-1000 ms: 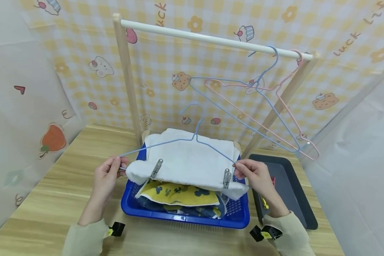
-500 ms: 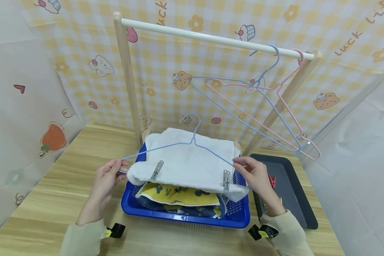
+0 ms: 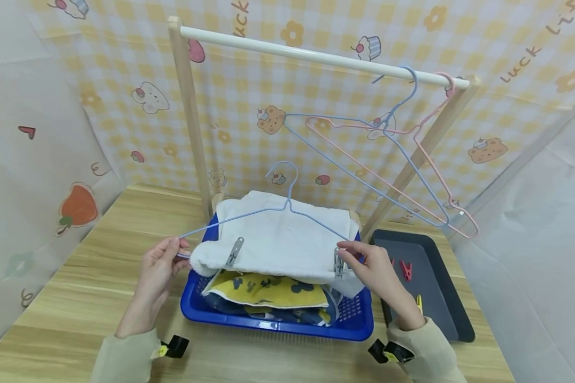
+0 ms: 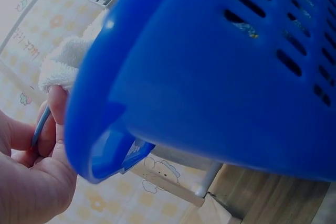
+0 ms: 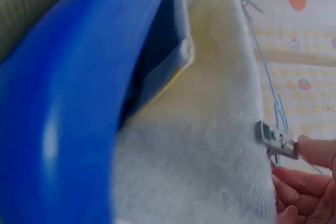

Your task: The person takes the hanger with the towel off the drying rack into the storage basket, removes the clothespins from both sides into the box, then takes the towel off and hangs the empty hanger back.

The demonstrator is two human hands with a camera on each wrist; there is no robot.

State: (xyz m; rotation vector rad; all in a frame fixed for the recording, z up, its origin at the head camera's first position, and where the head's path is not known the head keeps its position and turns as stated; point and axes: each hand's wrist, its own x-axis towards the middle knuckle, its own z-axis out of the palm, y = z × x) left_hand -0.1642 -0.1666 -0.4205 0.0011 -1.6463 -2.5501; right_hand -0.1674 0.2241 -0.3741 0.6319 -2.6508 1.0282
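A white towel [image 3: 273, 234] is folded over the lower bar of a blue wire hanger [image 3: 249, 214], above the blue basket [image 3: 278, 327]. Two metal clothespins grip its folded edge, the left clothespin [image 3: 234, 252] and the right clothespin [image 3: 338, 264]. My left hand [image 3: 160, 263] pinches the hanger's left end; the left wrist view shows the blue wire [image 4: 41, 124] between thumb and fingers. My right hand [image 3: 376, 268] is at the right clothespin. There, the right wrist view shows my thumb [image 5: 315, 151] against the clothespin's end [image 5: 286, 145], with fingers curled beneath.
Behind the basket stands a rack with a white rail [image 3: 287, 50]. Another blue hanger [image 3: 414, 165] and a pink hanger [image 3: 441, 178] hang at its right end. A dark tray [image 3: 431, 266] at right holds red and yellow clips. Yellow patterned cloth [image 3: 268, 290] lies in the basket.
My right hand has left the hanger's right end and moved left to the right clothespin. The hanger's hook dipped, then rose a little. My left hand stays at the left end.
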